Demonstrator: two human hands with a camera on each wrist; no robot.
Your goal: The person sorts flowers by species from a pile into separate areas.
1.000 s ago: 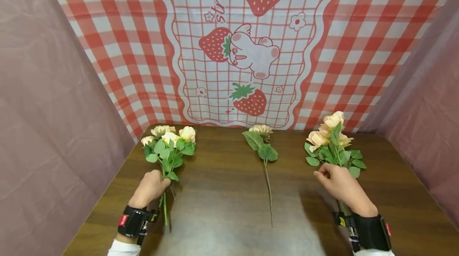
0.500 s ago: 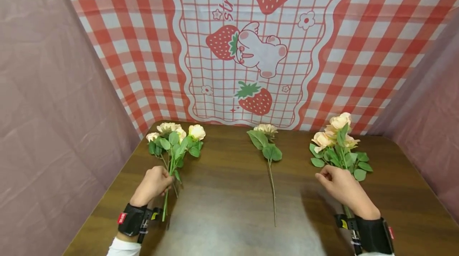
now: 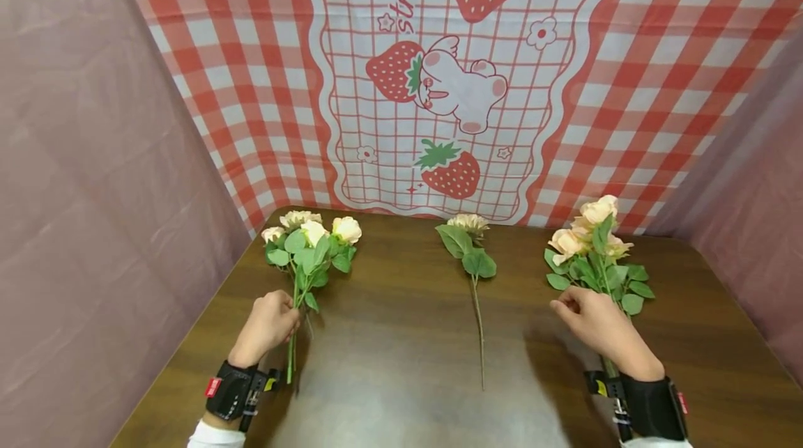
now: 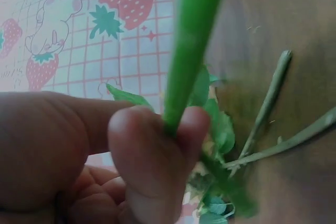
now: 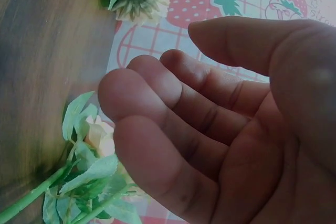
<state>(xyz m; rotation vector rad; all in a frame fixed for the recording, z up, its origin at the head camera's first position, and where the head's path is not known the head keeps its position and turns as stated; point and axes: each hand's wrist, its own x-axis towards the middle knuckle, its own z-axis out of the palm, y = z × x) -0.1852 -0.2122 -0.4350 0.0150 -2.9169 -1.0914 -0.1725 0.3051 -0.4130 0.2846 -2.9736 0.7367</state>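
My left hand (image 3: 266, 322) pinches the green stem (image 4: 191, 45) of an artificial rose between thumb and finger. Cream blooms and leaves (image 3: 307, 256) of the left bunch spread beyond that hand; which blooms belong to the pinched stem I cannot tell. Thinner, duller stems (image 4: 270, 98) lie on the table beside it. Over the stems of a peach rose bunch (image 3: 590, 235) on the right hovers my right hand (image 3: 602, 329). Its fingers (image 5: 157, 156) are loosely bent and hold nothing, with the thumb apart from them.
A single cream flower (image 3: 479, 263) with two large leaves and a long stem lies mid-table. The brown wooden table (image 3: 389, 336) ends at a checked strawberry cloth (image 3: 433, 120) behind. Pinkish drapes (image 3: 94, 190) hang at both sides.
My left hand has lifted the pinched stem slightly, and the left blooms and leaves have shifted. The right hand stays almost still. The head view has turned a little left.
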